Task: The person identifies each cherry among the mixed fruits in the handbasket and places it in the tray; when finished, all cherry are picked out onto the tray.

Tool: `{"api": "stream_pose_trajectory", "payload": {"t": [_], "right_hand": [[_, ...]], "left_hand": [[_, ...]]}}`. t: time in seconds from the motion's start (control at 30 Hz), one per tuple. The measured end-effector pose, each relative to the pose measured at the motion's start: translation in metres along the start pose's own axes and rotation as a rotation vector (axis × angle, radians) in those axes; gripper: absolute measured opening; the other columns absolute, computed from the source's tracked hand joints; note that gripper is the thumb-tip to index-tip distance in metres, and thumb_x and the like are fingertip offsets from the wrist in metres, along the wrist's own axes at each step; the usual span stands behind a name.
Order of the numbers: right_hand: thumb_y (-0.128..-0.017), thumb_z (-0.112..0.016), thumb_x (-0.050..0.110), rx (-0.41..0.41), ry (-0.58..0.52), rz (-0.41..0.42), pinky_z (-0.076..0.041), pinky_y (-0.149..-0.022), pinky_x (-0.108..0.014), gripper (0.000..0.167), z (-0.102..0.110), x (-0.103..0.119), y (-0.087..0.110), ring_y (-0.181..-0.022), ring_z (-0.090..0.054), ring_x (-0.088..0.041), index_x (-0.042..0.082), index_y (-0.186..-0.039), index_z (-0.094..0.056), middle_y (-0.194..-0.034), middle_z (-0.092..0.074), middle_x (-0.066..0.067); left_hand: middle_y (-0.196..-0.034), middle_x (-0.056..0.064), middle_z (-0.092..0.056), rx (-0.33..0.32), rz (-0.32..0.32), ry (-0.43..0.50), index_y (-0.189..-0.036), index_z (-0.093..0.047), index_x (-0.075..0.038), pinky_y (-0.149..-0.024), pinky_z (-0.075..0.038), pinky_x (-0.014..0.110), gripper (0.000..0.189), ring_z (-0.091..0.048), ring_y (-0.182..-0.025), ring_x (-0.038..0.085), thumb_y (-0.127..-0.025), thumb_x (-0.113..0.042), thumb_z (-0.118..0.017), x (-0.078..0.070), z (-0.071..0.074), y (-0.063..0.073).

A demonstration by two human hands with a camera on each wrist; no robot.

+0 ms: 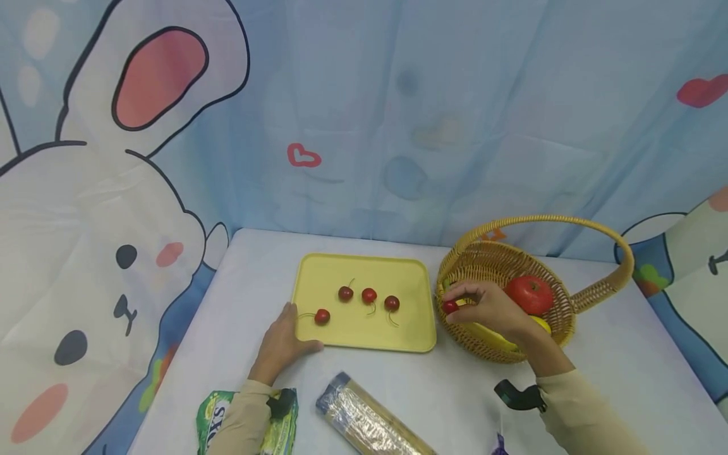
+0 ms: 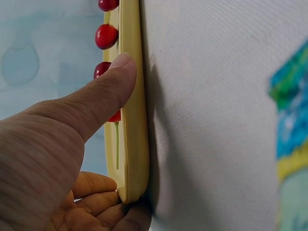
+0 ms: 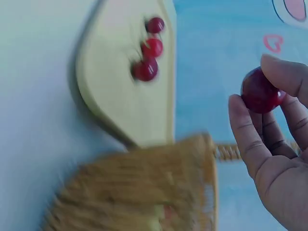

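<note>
My right hand (image 1: 488, 308) pinches a dark red cherry (image 3: 260, 91) between thumb and fingertips, over the left rim of the wicker basket (image 1: 563, 316). Several cherries with thin stems lie on the yellow tray (image 1: 352, 332); the leftmost cherry (image 1: 321, 316) sits near the tray's lower left corner. At that corner my left hand (image 1: 282, 344) holds the tray, thumb along the front edge and fingers round the left side. The left wrist view shows its thumb (image 2: 115, 79) against the tray's rim, partly hiding the cherries.
Inside the basket are a red round fruit (image 1: 531, 294) and a yellow banana (image 1: 491, 336); its tall handle (image 1: 546, 219) arches above. Nearer me lie a green packet (image 1: 212, 411), partly under my left sleeve, a clear-wrapped long pack (image 1: 370, 420) and a small purple item (image 1: 499, 445).
</note>
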State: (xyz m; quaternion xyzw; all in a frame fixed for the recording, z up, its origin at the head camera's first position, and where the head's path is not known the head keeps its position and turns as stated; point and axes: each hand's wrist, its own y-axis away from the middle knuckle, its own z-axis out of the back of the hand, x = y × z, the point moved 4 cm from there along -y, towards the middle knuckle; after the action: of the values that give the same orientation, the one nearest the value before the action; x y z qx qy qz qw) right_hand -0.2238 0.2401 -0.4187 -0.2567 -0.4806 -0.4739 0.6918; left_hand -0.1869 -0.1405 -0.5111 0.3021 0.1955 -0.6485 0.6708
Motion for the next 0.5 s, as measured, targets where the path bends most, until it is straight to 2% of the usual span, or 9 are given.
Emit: {"api": "stream_pose_trajectory", "payload": {"t": [0.1, 0.37, 0.5], "right_hand": [[-0.078, -0.081, 0.001, 0.021, -0.025, 0.057, -0.058, -0.085, -0.023, 0.031, -0.019, -0.001, -0.005, -0.106, -0.060, -0.006, -0.004, -0.107, -0.072, -0.116, -0.065, -0.018], [-0.078, -0.078, -0.003, 0.071, -0.132, 0.049, -0.058, -0.080, -0.023, 0.029, -0.068, -0.005, -0.022, -0.099, -0.063, -0.011, -0.008, -0.106, -0.070, -0.114, -0.064, -0.021], [-0.079, -0.078, -0.004, 0.091, -0.130, 0.075, -0.058, -0.076, -0.021, 0.030, -0.089, -0.004, -0.030, -0.096, -0.063, -0.016, -0.010, -0.107, -0.068, -0.110, -0.066, -0.020]], "left_hand": [[-0.158, 0.032, -0.023, 0.002, 0.004, 0.000, -0.150, -0.024, 0.015, -0.118, -0.030, 0.053, 0.113, -0.028, -0.145, 0.047, -0.072, -0.036, -0.088, 0.000, -0.001, 0.000], [-0.158, 0.032, -0.023, 0.006, 0.009, 0.011, -0.150, -0.024, 0.014, -0.119, -0.029, 0.054, 0.113, -0.027, -0.145, 0.047, -0.071, -0.036, -0.089, 0.001, -0.001, 0.000], [-0.158, 0.032, -0.023, 0.002, 0.006, 0.012, -0.150, -0.024, 0.015, -0.119, -0.028, 0.054, 0.114, -0.027, -0.145, 0.046, -0.071, -0.036, -0.089, 0.001, -0.002, 0.000]]}}
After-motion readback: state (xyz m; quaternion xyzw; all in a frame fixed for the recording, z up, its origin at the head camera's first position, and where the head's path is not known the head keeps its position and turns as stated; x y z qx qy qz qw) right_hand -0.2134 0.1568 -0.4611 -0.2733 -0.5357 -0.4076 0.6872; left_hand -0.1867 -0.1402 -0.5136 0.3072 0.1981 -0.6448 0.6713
